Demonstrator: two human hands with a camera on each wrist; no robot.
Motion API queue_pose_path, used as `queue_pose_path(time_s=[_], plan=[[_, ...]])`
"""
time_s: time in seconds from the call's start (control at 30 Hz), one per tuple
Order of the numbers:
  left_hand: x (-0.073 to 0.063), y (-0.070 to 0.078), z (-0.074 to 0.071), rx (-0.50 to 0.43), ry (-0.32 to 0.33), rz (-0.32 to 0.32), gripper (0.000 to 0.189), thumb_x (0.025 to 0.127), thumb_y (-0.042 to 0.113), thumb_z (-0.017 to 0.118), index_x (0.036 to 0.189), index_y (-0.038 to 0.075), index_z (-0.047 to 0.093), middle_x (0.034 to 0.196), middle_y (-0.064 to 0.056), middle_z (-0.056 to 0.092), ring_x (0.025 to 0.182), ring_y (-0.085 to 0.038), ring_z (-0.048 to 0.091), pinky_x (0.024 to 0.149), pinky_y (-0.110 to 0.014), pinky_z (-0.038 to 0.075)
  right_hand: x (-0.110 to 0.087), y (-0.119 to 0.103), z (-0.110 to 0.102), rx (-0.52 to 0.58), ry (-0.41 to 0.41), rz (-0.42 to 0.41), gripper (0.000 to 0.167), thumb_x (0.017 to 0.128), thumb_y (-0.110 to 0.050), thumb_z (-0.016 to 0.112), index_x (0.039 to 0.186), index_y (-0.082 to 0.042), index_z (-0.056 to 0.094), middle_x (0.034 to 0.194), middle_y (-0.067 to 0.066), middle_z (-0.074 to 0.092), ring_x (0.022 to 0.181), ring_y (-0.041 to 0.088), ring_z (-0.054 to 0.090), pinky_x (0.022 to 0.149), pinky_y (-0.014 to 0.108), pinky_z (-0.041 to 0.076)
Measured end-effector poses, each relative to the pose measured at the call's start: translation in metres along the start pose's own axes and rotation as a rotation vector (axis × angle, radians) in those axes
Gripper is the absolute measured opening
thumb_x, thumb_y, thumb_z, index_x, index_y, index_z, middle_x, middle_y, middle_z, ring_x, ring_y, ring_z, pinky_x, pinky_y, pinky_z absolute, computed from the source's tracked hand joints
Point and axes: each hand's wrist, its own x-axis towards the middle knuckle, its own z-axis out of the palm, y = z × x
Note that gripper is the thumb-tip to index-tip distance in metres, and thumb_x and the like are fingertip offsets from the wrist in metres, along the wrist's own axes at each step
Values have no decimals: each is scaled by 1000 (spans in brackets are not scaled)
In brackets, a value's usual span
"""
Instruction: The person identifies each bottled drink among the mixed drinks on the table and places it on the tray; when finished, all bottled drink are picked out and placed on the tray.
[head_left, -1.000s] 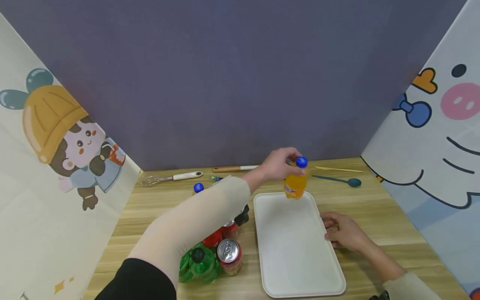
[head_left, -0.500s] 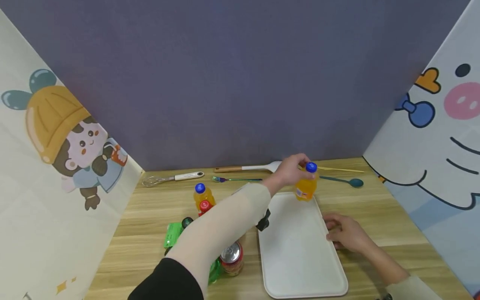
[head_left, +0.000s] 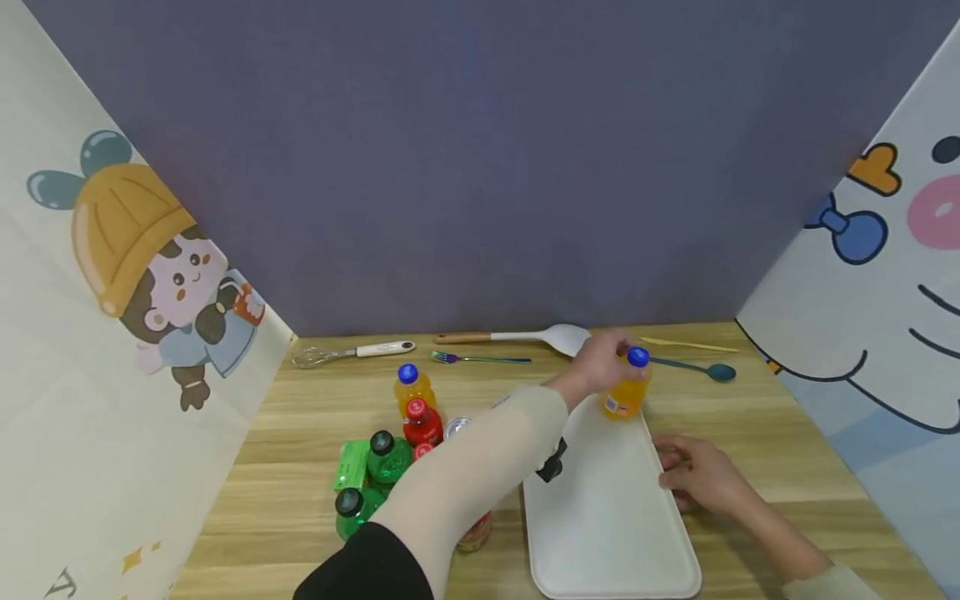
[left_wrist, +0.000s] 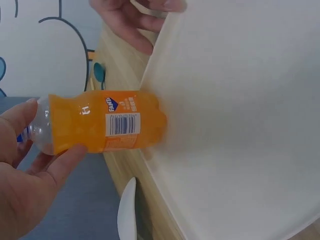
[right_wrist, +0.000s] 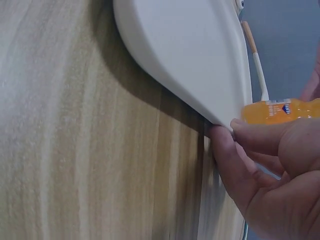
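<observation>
My left hand grips an orange soda bottle with a blue cap round its upper part. The bottle stands upright at the far right corner of a white tray, its base right at the tray's surface. On the tray's right side, my right hand pinches the rim between thumb and fingers, as the right wrist view shows. The left forearm reaches across the tray's left edge and hides part of a group of drinks.
Left of the tray stand green bottles, a red-capped bottle, another orange soda bottle, a green box and cans. Along the back lie a whisk, a fork, a white spatula, a teal spoon and a yellow utensil.
My left hand has carried the orange soda bottle rightward and lower, to the tray's far right corner. The right hand keeps its hold on the rim. The head view has shifted slightly.
</observation>
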Motion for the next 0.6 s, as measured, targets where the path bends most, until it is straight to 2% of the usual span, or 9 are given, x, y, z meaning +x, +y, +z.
queue_pose_path(time_s=[0.1, 0.37, 0.6], plan=[[-1, 1, 2, 16, -8, -6, 33, 89, 29, 82, 114, 15, 64, 110, 0, 66, 91, -9, 56, 85, -21, 51, -2, 0, -1, 0, -1, 12, 61, 88, -2, 75, 143, 4, 51, 107, 14, 67, 79, 22, 68, 58, 37, 61], [-2, 1, 1, 46, -7, 14, 33, 90, 30, 81, 114, 15, 64, 113, -2, 68, 92, -9, 57, 86, -22, 51, -6, 0, -1, 111, -57, 38, 67, 85, 4, 75, 146, 7, 47, 110, 17, 65, 83, 25, 69, 63, 42, 63], [-1, -2, 2, 26, 1, -2, 34, 89, 29, 82, 116, 16, 65, 110, 1, 67, 93, -10, 57, 87, -22, 51, -8, -1, 0, 113, -52, 60, 66, 86, 5, 74, 146, 6, 47, 110, 16, 65, 83, 25, 69, 63, 42, 63]])
